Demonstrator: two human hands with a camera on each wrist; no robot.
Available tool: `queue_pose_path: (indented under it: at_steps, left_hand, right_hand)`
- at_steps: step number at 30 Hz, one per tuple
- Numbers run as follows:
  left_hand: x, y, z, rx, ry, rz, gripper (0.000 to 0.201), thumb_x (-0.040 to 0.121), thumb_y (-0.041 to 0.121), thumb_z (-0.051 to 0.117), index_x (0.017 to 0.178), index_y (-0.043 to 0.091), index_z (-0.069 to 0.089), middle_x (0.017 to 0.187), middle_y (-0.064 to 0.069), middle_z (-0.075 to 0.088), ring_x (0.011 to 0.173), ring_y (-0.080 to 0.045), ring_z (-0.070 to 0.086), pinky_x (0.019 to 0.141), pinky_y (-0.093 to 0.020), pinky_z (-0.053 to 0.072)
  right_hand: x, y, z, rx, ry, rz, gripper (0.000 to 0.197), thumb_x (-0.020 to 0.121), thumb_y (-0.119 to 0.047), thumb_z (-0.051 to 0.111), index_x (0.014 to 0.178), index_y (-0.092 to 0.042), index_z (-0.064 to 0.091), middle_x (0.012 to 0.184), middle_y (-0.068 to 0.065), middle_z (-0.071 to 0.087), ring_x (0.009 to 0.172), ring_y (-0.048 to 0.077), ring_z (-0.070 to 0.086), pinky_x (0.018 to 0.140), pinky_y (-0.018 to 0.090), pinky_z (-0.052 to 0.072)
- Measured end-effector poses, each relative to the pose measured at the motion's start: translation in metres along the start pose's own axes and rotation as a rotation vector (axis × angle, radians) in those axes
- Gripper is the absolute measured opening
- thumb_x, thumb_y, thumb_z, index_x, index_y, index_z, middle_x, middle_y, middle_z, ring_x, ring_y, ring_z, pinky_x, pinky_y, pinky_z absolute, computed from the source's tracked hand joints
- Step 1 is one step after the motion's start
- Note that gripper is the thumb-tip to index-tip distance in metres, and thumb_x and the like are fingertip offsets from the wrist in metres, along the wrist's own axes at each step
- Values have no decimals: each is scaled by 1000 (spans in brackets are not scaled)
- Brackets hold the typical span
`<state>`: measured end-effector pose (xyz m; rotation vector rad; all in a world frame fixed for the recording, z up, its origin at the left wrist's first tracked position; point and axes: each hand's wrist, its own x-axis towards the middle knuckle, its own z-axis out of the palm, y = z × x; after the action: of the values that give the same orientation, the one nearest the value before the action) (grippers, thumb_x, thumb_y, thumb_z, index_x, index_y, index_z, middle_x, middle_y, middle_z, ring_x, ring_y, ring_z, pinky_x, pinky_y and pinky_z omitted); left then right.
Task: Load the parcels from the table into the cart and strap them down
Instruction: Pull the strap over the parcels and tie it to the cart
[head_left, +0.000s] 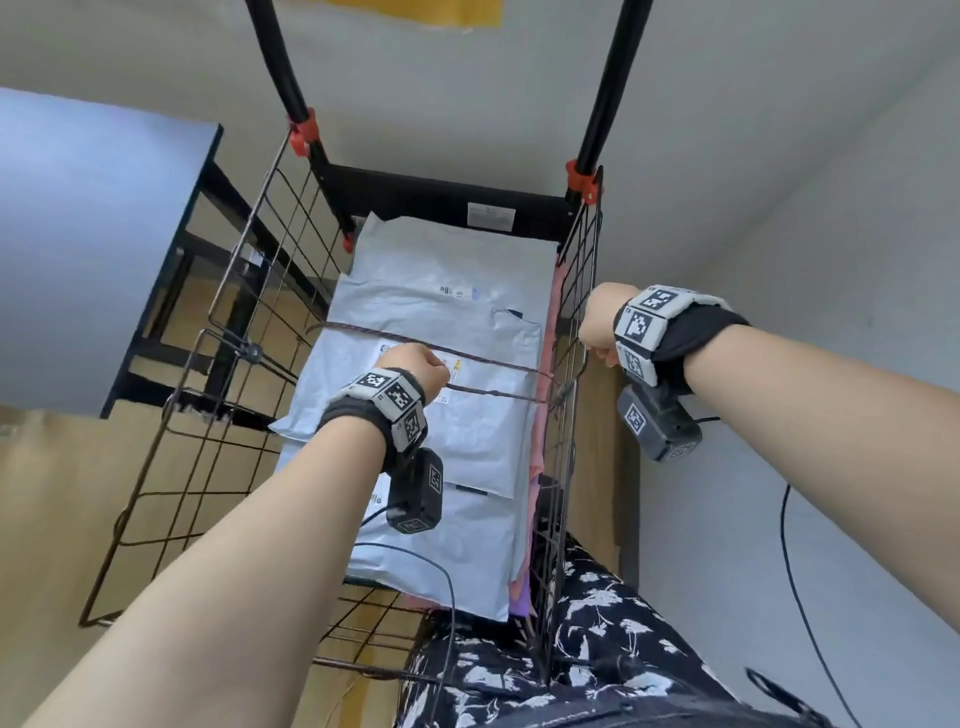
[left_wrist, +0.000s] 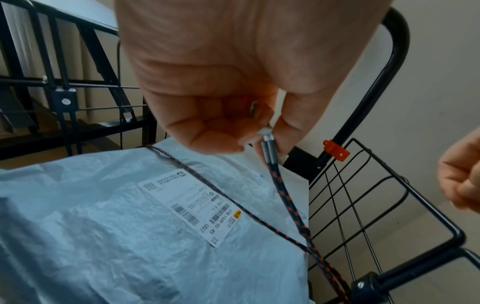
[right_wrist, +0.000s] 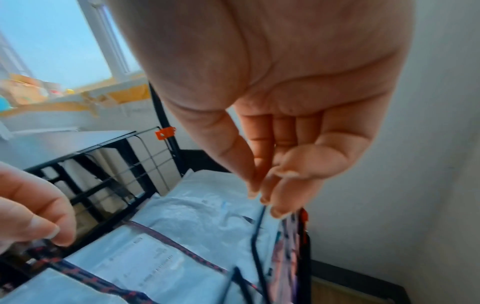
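Left hand (left_wrist: 233, 107) pinches cord (left_wrist: 285, 197) hook; head view hides it.

Black wire cart (head_left: 218, 332) w/ stacked grey parcels (head_left: 467, 291), bungee cord (head_left: 488, 361) across top.

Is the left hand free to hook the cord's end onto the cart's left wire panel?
Probably yes. The left hand already pinches the cord's hooked end above the parcels, and nothing stands between it and the left wire panel.
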<state>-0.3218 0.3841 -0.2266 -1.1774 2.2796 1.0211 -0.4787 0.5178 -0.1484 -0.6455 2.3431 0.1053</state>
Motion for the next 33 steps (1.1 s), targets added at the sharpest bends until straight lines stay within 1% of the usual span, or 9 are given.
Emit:
queue_pose_path:
  at_steps: [3,5,8,10,12,17,22,26,33]
  left_hand:
    - [-9,-18,-9,-48,40,-20,14,86,16,52,74,20,57,70,-5,52,67,-23,46,58,-23,38]
    - [-16,-35,-14,-101,62,-37,14,85,16,52,73,22,52,74,-2,49,69,-19,42,62,-25,37]
    - [-28,-60,-19,-238,72,-70,10,86,20,55,84,25,63,82,-3,59,75,-26,55,71,-29,49]
    - [-35,-78,-19,-323,97,-90,13,86,21,57,93,20,68,91,-5,65,84,-25,61,79,-32,52]
    - [-41,-94,-18,-358,160,-103,15,86,21,59,98,21,68,89,-2,62,81,-21,58,74,-28,49]
    - [-43,-123,-15,-387,269,-154,13,87,18,57,97,23,64,71,8,49,69,-15,49,64,-25,43]
    - [-23,-139,-10,-515,380,-293,31,89,21,59,119,19,59,121,-2,59,95,-15,60,88,-26,46]
    - [-7,-149,-2,-575,363,-483,46,92,29,56,134,12,47,132,-7,54,120,-22,53,99,-29,40]
    - [9,-181,22,-567,290,-594,38,95,26,49,131,13,51,127,-11,57,111,-26,58,87,-31,45]
  right_hand:
    - [1,-39,1,-128,-5,-48,17,94,-18,48,84,-8,55,77,10,61,82,29,60,58,31,45]
    - [0,-73,9,-192,-43,-149,18,94,-16,47,90,-5,61,67,8,69,74,26,61,63,32,50]
    - [2,-116,36,-191,-118,-302,28,93,-12,47,108,1,67,108,15,69,94,29,66,83,33,54]
    - [1,-142,58,-166,-207,-406,31,93,-13,48,116,-1,65,116,15,66,105,32,63,92,39,52]
    - [2,-162,81,-177,-326,-495,31,94,-17,49,121,-7,63,116,8,65,102,28,64,91,38,53]
    - [17,-184,124,-88,-495,-546,24,94,-14,54,109,-1,67,67,3,61,57,12,57,49,14,49]
    - [50,-206,126,-29,-387,-559,20,92,-16,59,99,-1,70,49,-4,57,38,1,50,33,6,34]
    - [75,-235,136,-13,-348,-563,22,93,-20,57,100,-2,69,59,-3,57,48,7,50,37,10,38]
    - [108,-273,183,-90,-417,-537,16,93,-20,54,83,-13,65,61,-5,54,51,6,48,51,15,38]
